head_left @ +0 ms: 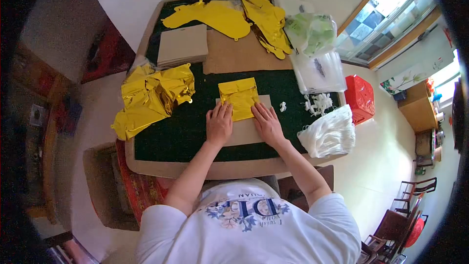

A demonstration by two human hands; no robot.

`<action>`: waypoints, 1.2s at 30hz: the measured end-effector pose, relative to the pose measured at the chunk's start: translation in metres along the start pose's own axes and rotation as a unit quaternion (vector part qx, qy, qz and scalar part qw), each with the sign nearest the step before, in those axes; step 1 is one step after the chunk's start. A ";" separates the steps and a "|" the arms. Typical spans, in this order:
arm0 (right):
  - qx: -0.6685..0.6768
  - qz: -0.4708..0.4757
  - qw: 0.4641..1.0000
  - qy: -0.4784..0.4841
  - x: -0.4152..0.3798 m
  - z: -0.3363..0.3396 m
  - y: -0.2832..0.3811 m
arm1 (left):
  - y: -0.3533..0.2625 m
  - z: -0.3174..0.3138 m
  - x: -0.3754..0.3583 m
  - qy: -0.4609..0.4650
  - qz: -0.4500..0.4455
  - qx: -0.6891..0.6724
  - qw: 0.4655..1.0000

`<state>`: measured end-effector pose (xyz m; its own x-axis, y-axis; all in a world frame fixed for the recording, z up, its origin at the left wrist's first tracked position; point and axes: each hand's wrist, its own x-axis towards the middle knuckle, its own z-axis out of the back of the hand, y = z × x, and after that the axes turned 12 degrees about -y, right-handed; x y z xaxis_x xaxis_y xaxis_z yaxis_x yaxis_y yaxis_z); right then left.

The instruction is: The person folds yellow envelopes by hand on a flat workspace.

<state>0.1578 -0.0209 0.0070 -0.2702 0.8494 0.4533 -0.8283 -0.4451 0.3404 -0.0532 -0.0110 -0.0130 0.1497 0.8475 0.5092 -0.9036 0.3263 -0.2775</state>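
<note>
Evidently, the folded gold foil sheet (238, 95) lies on a grey-brown cardboard sheet (243, 135) near the middle of the counter (205, 167), with a hand at either side. The left hand (220, 123) rests flat at the foil's lower left edge, fingers extended and close together; the right hand (267, 123) lies much the same along the lower right edge, and neither visibly pinches. Flattening this well likely calls for light, even pressure from both hands, smoothing outward so creases ease and the sides align.
</note>
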 end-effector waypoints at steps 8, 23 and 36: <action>-0.035 0.002 0.999 0.024 -0.003 -0.004 -0.003 | -0.002 0.006 0.001 -0.001 -0.010 -0.005 1.000; -0.036 0.031 0.999 -0.005 0.003 0.000 -0.002 | 0.001 0.018 0.021 0.108 -0.062 0.034 0.992; -0.027 0.028 0.996 -0.079 0.008 -0.010 -0.001 | 0.014 -0.006 0.008 -0.013 -0.093 0.006 0.996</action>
<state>0.1516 -0.0111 0.0018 -0.2391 0.7664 0.5962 -0.8404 -0.4709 0.2683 -0.0623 0.0034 -0.0178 0.3051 0.7614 0.5720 -0.8657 0.4721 -0.1667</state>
